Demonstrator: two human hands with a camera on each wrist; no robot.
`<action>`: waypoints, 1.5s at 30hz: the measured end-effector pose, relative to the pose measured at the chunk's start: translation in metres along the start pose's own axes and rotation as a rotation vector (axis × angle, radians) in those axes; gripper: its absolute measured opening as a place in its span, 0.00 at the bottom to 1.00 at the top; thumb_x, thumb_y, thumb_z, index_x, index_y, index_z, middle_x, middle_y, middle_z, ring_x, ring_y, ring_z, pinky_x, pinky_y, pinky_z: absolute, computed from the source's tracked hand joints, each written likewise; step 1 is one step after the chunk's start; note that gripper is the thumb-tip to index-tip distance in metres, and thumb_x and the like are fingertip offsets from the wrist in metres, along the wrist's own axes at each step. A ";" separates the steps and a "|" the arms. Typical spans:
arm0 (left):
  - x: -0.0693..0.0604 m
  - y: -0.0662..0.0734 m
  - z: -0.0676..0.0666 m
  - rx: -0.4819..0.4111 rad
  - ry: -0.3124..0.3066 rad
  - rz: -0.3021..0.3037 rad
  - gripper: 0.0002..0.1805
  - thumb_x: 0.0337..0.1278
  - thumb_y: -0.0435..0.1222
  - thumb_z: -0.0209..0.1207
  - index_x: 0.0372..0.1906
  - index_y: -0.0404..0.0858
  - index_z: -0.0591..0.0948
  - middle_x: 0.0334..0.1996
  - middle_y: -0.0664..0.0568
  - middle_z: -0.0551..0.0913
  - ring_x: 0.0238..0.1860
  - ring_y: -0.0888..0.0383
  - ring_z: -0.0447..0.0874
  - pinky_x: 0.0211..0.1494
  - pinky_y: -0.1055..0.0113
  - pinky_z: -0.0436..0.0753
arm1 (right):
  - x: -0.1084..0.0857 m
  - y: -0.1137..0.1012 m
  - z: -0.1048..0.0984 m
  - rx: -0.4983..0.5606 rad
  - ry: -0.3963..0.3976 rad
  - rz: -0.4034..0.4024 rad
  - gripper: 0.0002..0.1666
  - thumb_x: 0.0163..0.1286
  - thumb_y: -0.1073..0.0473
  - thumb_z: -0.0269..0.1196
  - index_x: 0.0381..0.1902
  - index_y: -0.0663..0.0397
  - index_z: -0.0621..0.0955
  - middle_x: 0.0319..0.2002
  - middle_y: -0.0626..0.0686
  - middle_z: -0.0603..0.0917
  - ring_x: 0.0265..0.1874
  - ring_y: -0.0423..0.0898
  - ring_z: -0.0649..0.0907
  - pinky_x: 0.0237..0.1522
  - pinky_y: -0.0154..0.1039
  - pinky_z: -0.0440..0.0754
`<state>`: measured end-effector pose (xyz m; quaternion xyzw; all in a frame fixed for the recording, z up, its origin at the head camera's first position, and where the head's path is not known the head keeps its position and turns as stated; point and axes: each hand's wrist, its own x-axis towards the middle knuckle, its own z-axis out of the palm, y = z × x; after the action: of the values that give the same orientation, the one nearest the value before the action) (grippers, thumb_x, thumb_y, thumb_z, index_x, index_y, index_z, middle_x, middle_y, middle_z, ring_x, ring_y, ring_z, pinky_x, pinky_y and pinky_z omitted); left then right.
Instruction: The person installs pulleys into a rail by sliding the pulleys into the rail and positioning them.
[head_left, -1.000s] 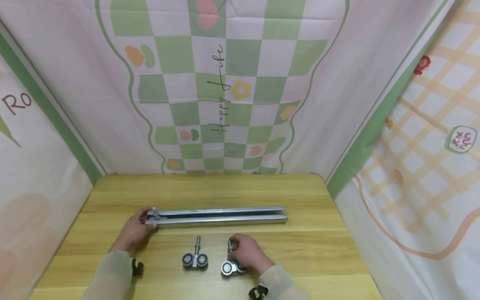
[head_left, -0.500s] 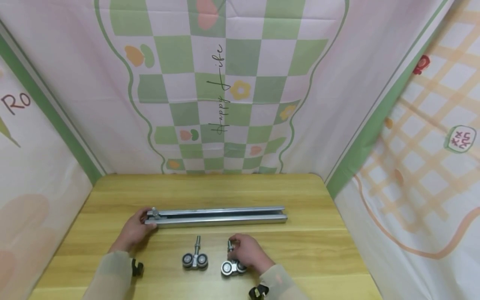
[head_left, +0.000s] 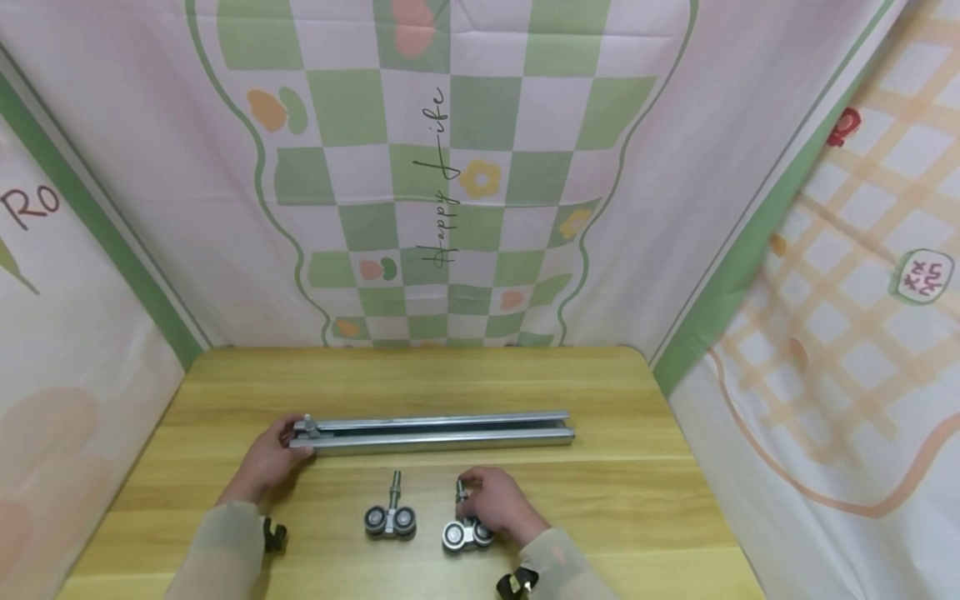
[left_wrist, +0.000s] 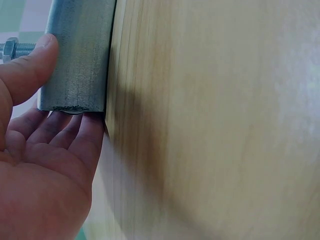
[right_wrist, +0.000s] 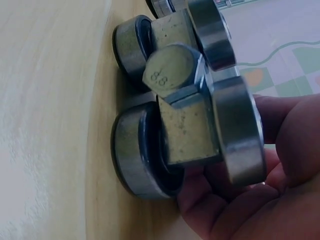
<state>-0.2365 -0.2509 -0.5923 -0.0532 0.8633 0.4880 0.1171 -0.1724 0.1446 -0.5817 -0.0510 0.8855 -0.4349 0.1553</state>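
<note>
A grooved metal track rail (head_left: 442, 437) lies across the table, with an upright bolt (head_left: 308, 423) standing in its left end. My left hand (head_left: 267, 460) grips that end. In the left wrist view, the thumb (left_wrist: 40, 57) lies along the side of the rail (left_wrist: 80, 60), and the fingers are at its end face. My right hand (head_left: 501, 502) holds a roller trolley (head_left: 454, 536) by its threaded stem. Its wheels and bolt head (right_wrist: 172, 70) show close up in the right wrist view. Some fingers are hidden behind the wheels.
A second roller trolley (head_left: 390, 521) lies between the hands, its stem pointing away from me. The wooden table (head_left: 600, 492) has patterned cloth (head_left: 487, 117) hanging behind it and at both sides. Dark wrist devices (head_left: 275, 535) sit at both cuffs.
</note>
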 end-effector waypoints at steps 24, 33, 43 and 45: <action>0.000 -0.002 0.000 0.000 0.001 0.010 0.39 0.60 0.39 0.65 0.74 0.37 0.63 0.73 0.30 0.58 0.71 0.29 0.53 0.69 0.32 0.53 | -0.003 -0.007 0.001 0.009 0.033 0.008 0.27 0.46 0.66 0.73 0.49 0.62 0.84 0.34 0.50 0.85 0.24 0.45 0.76 0.28 0.41 0.76; 0.001 0.000 0.000 0.002 0.000 0.005 0.40 0.60 0.39 0.65 0.74 0.37 0.62 0.72 0.30 0.59 0.71 0.29 0.54 0.69 0.31 0.53 | -0.003 -0.003 0.003 0.115 0.093 0.074 0.29 0.43 0.68 0.74 0.48 0.61 0.85 0.36 0.51 0.85 0.32 0.48 0.80 0.35 0.44 0.81; 0.000 0.000 0.000 -0.015 -0.005 -0.010 0.40 0.59 0.39 0.66 0.74 0.37 0.62 0.73 0.31 0.58 0.71 0.30 0.53 0.69 0.31 0.52 | -0.004 0.006 0.001 0.267 0.158 0.094 0.30 0.44 0.71 0.71 0.51 0.63 0.84 0.37 0.54 0.86 0.29 0.47 0.83 0.32 0.41 0.84; -0.001 0.000 0.000 -0.014 -0.005 -0.014 0.40 0.59 0.39 0.66 0.75 0.38 0.62 0.73 0.31 0.58 0.71 0.30 0.53 0.69 0.31 0.53 | -0.006 0.006 -0.001 0.282 0.161 0.089 0.31 0.45 0.71 0.71 0.52 0.63 0.84 0.37 0.54 0.86 0.28 0.47 0.83 0.32 0.41 0.84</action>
<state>-0.2359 -0.2506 -0.5920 -0.0587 0.8591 0.4936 0.1224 -0.1669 0.1500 -0.5844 0.0459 0.8267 -0.5503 0.1084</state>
